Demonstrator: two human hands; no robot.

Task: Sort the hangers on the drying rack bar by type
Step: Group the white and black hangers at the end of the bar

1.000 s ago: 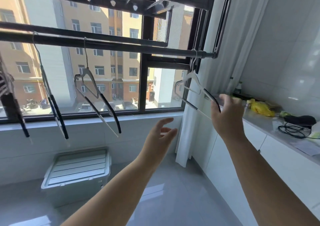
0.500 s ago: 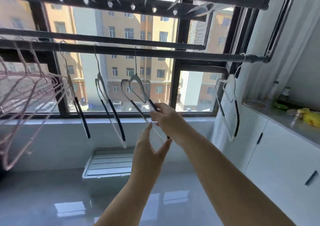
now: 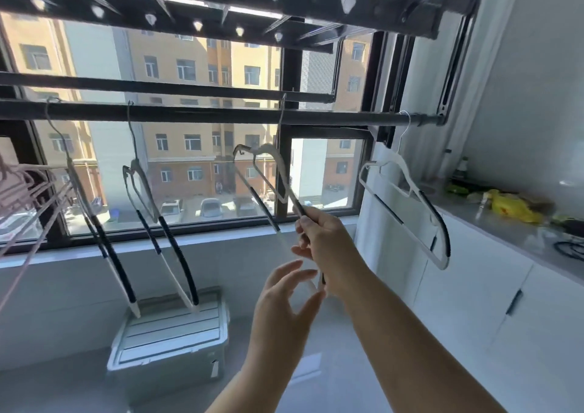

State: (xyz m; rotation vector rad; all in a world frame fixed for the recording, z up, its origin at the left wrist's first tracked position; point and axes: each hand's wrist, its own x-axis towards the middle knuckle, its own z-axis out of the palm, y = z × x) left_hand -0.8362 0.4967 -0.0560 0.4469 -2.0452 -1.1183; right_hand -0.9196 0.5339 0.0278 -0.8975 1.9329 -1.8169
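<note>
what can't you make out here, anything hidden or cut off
All in the head view.
Pink hangers: cut off by the left edge; count unclear.
Held hanger: lower end hidden behind the right hand.
Yellow item on the counter: blurred, cannot identify.

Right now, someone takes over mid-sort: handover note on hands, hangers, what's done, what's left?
Right hand grips the lower arm of the third white hanger, hooked on the bar. Left hand open just below, holding nothing.
Pink hangers bunched at the bar's left end; two white hangers hang right of them, a fourth white hanger at the right end.
Done: pink grouped. Left: probably close up the spread white ones.
</note>
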